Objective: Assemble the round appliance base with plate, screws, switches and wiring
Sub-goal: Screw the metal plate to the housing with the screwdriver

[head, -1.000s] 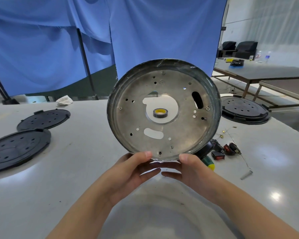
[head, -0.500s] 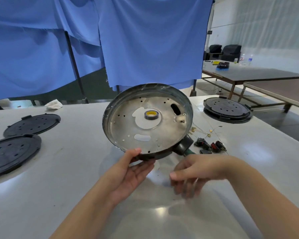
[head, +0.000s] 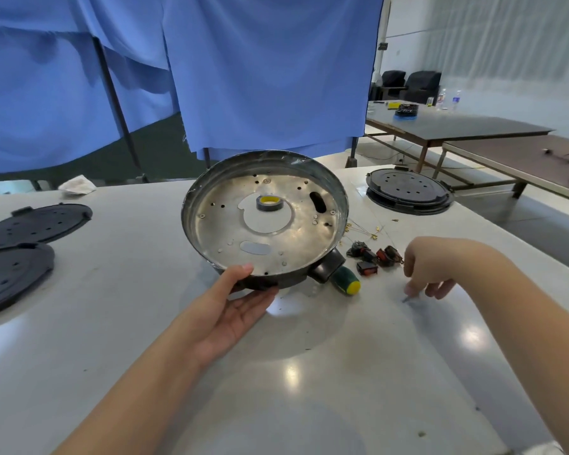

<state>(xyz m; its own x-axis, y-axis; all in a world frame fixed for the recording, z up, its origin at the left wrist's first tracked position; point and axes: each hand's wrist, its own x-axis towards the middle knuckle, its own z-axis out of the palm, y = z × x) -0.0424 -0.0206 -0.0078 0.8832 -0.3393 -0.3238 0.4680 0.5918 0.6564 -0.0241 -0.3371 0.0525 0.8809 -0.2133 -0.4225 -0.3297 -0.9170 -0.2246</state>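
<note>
Now left hand (head: 230, 310) props the base (head: 265, 218) tilted mid-surface, thumb over the near rim, fingers under, likely to expose the screw holes. Right hand (head: 429, 270), fingers pinched together on a screw (head: 408, 298) near the switches (head: 375, 257).

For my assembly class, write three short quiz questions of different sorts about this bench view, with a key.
1. True or false: both hands grip the round metal base.
2. Multiple choice: the right hand reaches down at A) a small screw on the table, B) the tape roll, C) a black plastic plate.
3. Fill in: the red-and-black parts between the base and the right hand are rocker ____.

Key: 1 false, only the left hand holds it, tilted, by its near rim. 2 A. 3 switches.
</note>
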